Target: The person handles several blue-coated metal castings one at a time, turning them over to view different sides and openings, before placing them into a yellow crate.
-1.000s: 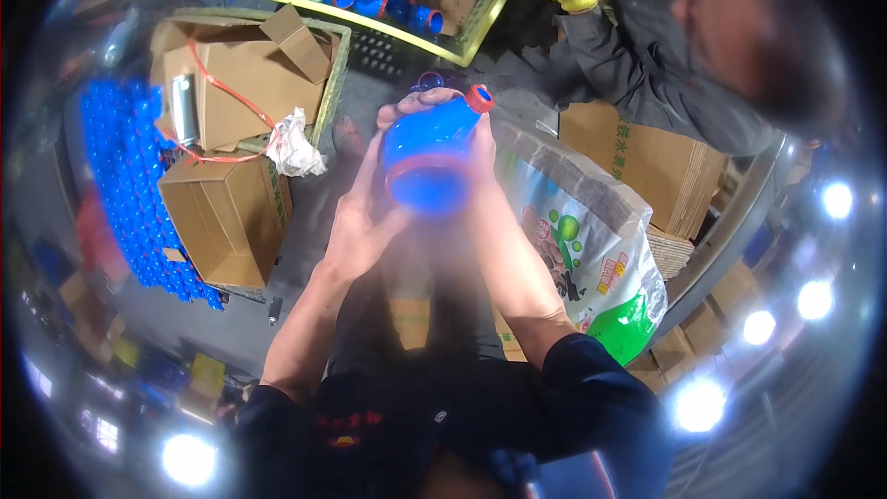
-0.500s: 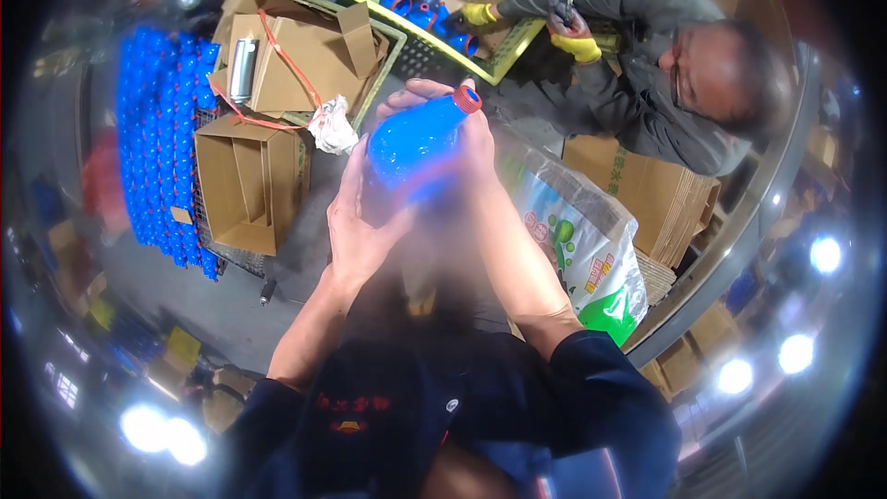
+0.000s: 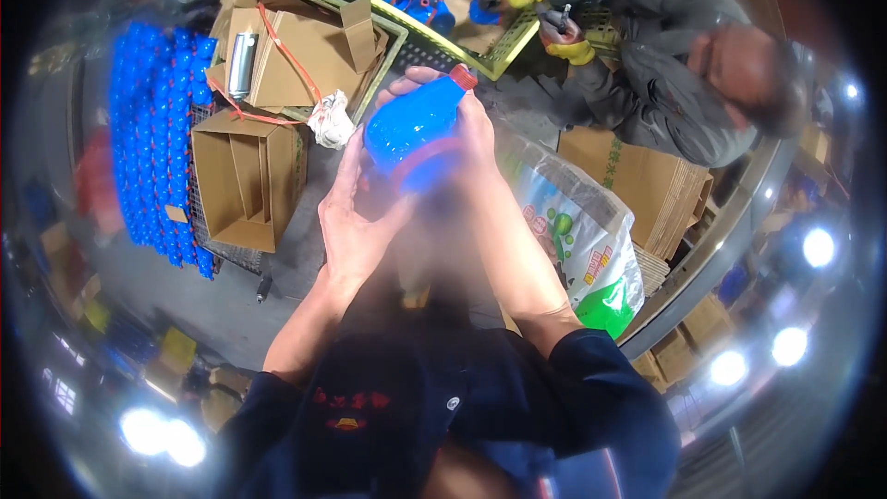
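Observation:
A glossy blue, pear-shaped part [image 3: 411, 129] with a red ring at its narrow end is held up in front of me between both hands. A red rim runs round its wide lower end, which is blurred. My left hand [image 3: 356, 212] is closed round its left side, the fingertips showing past its far edge and the thumb below. My right hand [image 3: 476, 143] grips it on the right, just under the narrow end. Most of the right fingers are hidden or smeared.
Ahead, a yellow crate [image 3: 434, 23] holds similar blue parts; a co-worker [image 3: 665, 55] in yellow gloves reaches into it. Cardboard boxes [image 3: 277, 180] and a white crumpled cloth [image 3: 330, 118] lie left. Stacked blue parts [image 3: 162, 148] stand farther left. A printed plastic bag [image 3: 591, 254] is right.
The blue part has shifted slightly up and left in my hands. Over the crate, the co-worker's gloved hand has moved right, with a blue piece now at it. The co-worker leans farther right.

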A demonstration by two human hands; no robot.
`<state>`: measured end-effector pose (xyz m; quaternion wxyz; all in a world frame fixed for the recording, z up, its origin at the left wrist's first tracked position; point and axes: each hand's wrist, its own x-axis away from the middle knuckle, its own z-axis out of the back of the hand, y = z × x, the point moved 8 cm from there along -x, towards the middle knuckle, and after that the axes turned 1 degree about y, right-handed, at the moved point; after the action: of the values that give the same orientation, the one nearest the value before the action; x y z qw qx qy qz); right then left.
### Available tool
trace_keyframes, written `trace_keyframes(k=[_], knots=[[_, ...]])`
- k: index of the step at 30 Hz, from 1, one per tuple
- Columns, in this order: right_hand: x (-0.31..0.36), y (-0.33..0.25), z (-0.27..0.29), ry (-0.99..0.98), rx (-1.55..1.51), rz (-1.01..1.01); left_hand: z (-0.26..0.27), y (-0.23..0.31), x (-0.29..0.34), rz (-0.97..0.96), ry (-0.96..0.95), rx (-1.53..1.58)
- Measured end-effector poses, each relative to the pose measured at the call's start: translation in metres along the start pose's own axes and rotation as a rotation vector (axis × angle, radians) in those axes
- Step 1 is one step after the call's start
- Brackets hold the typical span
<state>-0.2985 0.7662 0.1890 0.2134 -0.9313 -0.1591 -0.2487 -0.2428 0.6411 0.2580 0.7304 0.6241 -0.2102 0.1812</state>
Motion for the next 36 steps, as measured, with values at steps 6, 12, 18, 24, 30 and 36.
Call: trace_keyframes(k=[6,12,18,24,30,36], knots=[[-0.002,-0.002,-0.019,-0.050,0.039,-0.018,0.008,0.008,-0.001,-0.070,0.033,-0.015],[0.005,-0.005,-0.069,-0.156,0.085,-0.075,0.017,0.028,0.010,-0.128,0.055,0.047],[-0.017,0.032,-0.077,-0.130,-0.061,-0.405,0.038,0.057,0.025,-0.136,0.034,0.072],[0.031,0.002,-0.114,0.012,0.733,-0.322,0.062,0.063,0.041,-0.301,-0.069,0.279],[0.067,0.044,-0.117,-0.370,0.723,-0.440,0.049,0.033,0.084,0.118,-0.006,0.652],[0.096,-0.008,-0.150,-0.336,1.190,0.138,0.042,0.060,0.102,-0.043,0.047,0.699]])
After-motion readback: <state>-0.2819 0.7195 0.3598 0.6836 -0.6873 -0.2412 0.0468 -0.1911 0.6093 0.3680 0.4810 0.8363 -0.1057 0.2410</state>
